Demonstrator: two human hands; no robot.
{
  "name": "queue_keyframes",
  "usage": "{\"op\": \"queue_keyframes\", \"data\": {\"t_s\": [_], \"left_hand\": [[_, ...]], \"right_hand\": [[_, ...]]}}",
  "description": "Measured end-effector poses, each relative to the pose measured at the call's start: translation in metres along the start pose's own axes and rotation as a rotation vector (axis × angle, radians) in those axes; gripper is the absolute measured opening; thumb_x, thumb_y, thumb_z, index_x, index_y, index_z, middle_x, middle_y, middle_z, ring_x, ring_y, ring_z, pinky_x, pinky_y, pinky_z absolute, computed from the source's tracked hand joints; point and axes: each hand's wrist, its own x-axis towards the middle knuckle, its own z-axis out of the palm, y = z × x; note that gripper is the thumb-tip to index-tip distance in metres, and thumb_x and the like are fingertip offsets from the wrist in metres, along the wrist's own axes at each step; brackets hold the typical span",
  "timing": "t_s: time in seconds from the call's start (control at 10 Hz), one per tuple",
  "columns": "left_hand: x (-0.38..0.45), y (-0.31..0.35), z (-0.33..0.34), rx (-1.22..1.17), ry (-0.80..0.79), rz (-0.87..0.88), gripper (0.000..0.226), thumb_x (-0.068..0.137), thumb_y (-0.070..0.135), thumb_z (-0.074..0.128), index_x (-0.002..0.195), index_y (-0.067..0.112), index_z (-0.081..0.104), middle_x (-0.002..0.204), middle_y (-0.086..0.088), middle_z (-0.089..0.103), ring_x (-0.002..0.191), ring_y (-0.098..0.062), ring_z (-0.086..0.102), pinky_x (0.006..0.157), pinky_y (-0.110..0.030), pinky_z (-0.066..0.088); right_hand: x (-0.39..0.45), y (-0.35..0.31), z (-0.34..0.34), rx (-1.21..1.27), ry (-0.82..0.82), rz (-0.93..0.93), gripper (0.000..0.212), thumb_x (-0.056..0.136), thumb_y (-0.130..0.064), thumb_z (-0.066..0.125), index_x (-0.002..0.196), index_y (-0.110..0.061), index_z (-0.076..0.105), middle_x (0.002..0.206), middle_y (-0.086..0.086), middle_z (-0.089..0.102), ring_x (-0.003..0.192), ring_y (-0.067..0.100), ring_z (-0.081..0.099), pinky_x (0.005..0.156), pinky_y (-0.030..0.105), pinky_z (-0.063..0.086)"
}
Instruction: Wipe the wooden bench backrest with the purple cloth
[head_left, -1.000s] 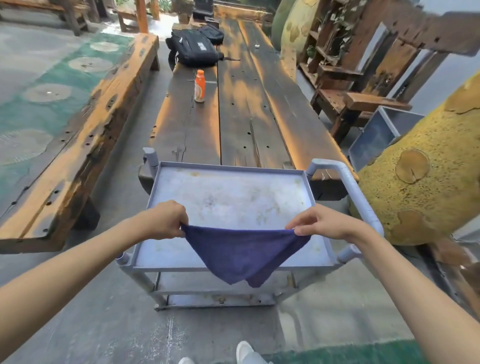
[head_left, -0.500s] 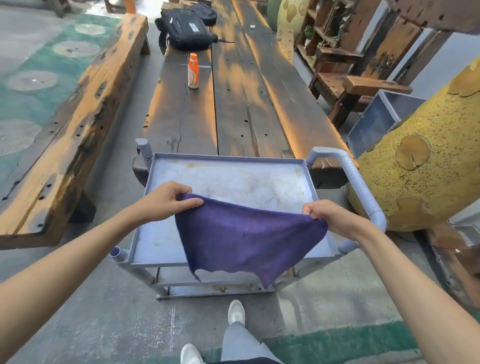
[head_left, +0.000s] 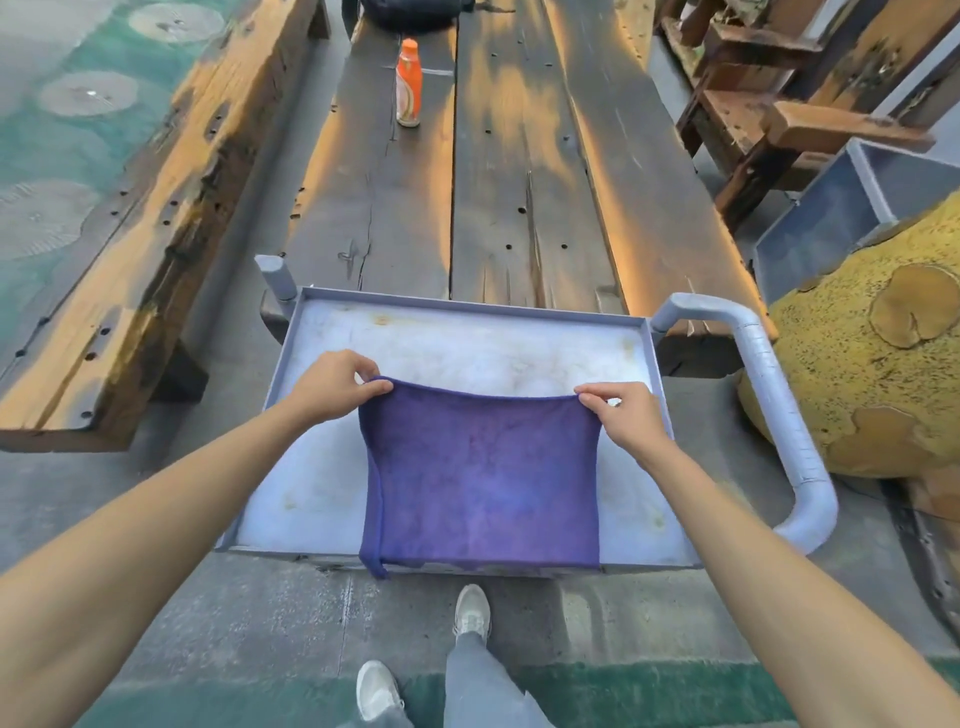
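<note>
1. The purple cloth (head_left: 480, 480) was spread flat over the near half of the cart's tray (head_left: 467, 343), its lower hem hanging past the tray's near edge.
2. The left hand (head_left: 332, 387) pinched the cloth's far-left corner and the right hand (head_left: 626, 421) its far-right corner, fingers closed on the fabric, probably to square it for folding before wiping.
3. The cart handle (head_left: 774, 415) curved along the tray's right edge.
4. Beyond the far edge lay a long wooden table (head_left: 519, 182) with an orange bottle (head_left: 409, 83); a bench (head_left: 130, 234) ran to the left.
5. No backrest could be identified with certainty; the cart stood between the person and the furniture.
</note>
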Motion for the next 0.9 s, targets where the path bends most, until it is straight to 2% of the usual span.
{"op": "queue_keyframes", "data": {"t_s": [0.1,0.2,0.3,0.4,0.5,0.6,0.7,0.8,0.9], "left_hand": [[0.016,-0.007,0.015,0.042,0.009,-0.074,0.017,0.087,0.036,0.075,0.087,0.020,0.081,0.087,0.006,0.072,0.080,-0.016,0.060,0.073,-0.033,0.051],[0.031,-0.020,0.031,0.041,0.040,-0.122,0.010,0.085,0.033,0.078,0.088,0.025,0.083,0.087,0.004,0.074,0.076,-0.015,0.059,0.068,-0.030,0.046],[0.040,-0.023,0.045,0.063,0.055,-0.128,0.006,0.085,0.025,0.078,0.088,0.023,0.083,0.080,0.002,0.067,0.072,-0.017,0.060,0.068,-0.030,0.043],[0.046,-0.028,0.053,0.063,0.084,-0.108,0.004,0.083,0.017,0.079,0.087,0.018,0.080,0.082,-0.002,0.063,0.076,-0.026,0.065,0.075,-0.037,0.050],[0.046,-0.032,0.057,0.054,0.115,-0.116,0.008,0.080,0.016,0.080,0.087,0.019,0.077,0.083,-0.002,0.064,0.080,-0.026,0.065,0.078,-0.040,0.052],[0.046,-0.035,0.058,0.045,0.137,-0.123,0.017,0.081,0.018,0.079,0.096,0.019,0.072,0.091,-0.002,0.064,0.082,-0.025,0.063,0.080,-0.041,0.052],[0.041,-0.029,0.056,0.082,0.119,-0.146,0.022,0.085,0.021,0.071,0.106,0.023,0.069,0.104,-0.002,0.060,0.079,-0.021,0.060,0.079,-0.042,0.054],[0.037,-0.012,0.053,0.093,0.116,-0.109,0.022,0.090,0.028,0.062,0.111,0.023,0.069,0.113,-0.002,0.056,0.079,-0.017,0.062,0.079,-0.040,0.054],[0.032,0.010,0.050,0.133,0.062,-0.025,0.034,0.093,0.030,0.059,0.125,0.024,0.066,0.134,-0.002,0.051,0.112,-0.019,0.058,0.085,-0.040,0.052]], "right_hand": [[0.023,0.013,0.020,-0.024,0.010,0.062,0.013,0.093,-0.019,0.073,0.101,-0.021,0.083,0.100,-0.005,0.080,0.080,0.013,0.069,0.090,0.031,0.056],[0.043,0.028,0.037,-0.018,0.000,0.109,0.012,0.093,-0.015,0.073,0.098,-0.020,0.083,0.096,-0.003,0.080,0.062,0.007,0.072,0.085,0.031,0.060],[0.056,0.040,0.049,-0.039,-0.008,0.100,0.013,0.094,-0.015,0.072,0.101,-0.018,0.082,0.096,-0.002,0.081,0.067,0.005,0.074,0.083,0.027,0.059],[0.060,0.049,0.054,-0.035,-0.012,0.071,0.014,0.093,-0.014,0.071,0.101,-0.017,0.083,0.087,-0.003,0.080,0.076,0.011,0.075,0.084,0.033,0.060],[0.060,0.051,0.058,-0.057,-0.024,0.042,0.013,0.094,-0.016,0.070,0.099,-0.017,0.082,0.090,-0.003,0.078,0.082,0.014,0.075,0.086,0.036,0.059],[0.063,0.051,0.060,-0.112,-0.035,0.022,0.013,0.094,-0.015,0.068,0.097,-0.019,0.080,0.103,0.003,0.071,0.081,0.016,0.073,0.089,0.035,0.057],[0.062,0.050,0.054,-0.076,-0.055,0.058,0.014,0.092,-0.014,0.067,0.094,-0.023,0.078,0.108,0.006,0.068,0.078,0.019,0.074,0.092,0.042,0.058],[0.053,0.042,0.040,-0.041,-0.036,0.067,0.013,0.094,-0.017,0.065,0.097,-0.021,0.077,0.114,0.005,0.068,0.081,0.020,0.074,0.092,0.041,0.057],[0.036,0.028,0.023,-0.090,0.032,0.016,0.017,0.097,-0.022,0.062,0.102,-0.018,0.078,0.117,0.004,0.069,0.087,0.016,0.069,0.090,0.032,0.051]]}}
